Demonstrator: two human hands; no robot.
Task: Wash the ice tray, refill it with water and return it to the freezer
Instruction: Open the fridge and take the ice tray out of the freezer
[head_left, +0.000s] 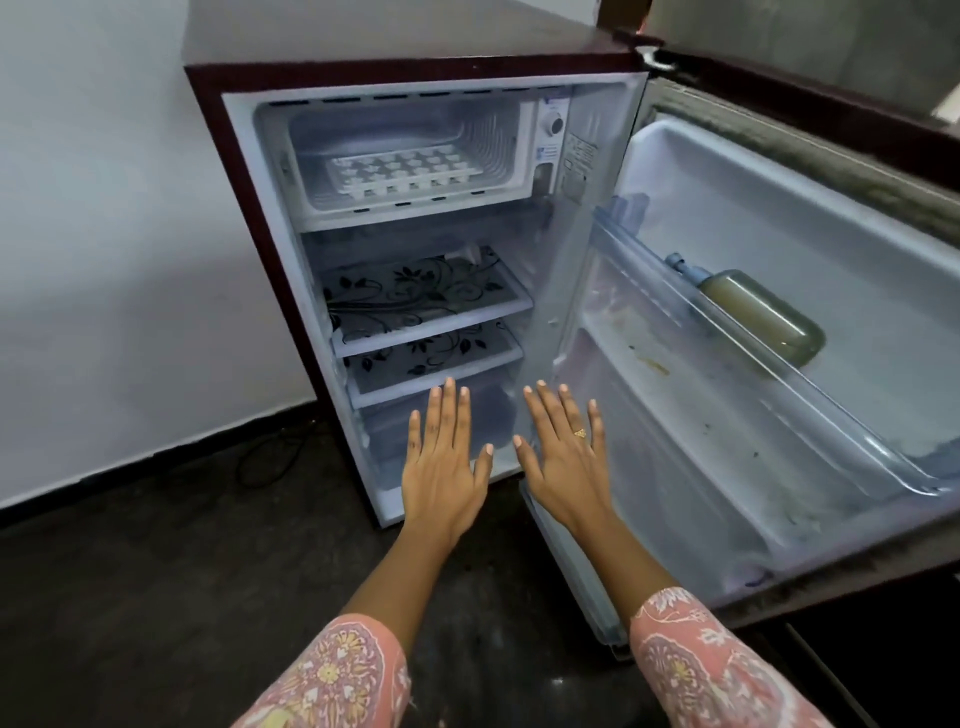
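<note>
My left hand (441, 457) and right hand (563, 457) hover spread and empty; the ice tray (402, 171) lies at twelve o'clock, long axis nine-to-three, left slightly nearer

Small single-door fridge (218, 156): dark maroon shell, white inner lining. Moulded plastic ice tray (402, 174): white. Two clear shelves (431, 306): black leaf-and-vine print. Capped plastic bottle (761, 317) in door rack: yellowish-olive contents, blue cap. Long fabric sleeves (337, 680): pink, floral print in yellow and white. Floor (156, 597): dark, speckled.
</note>
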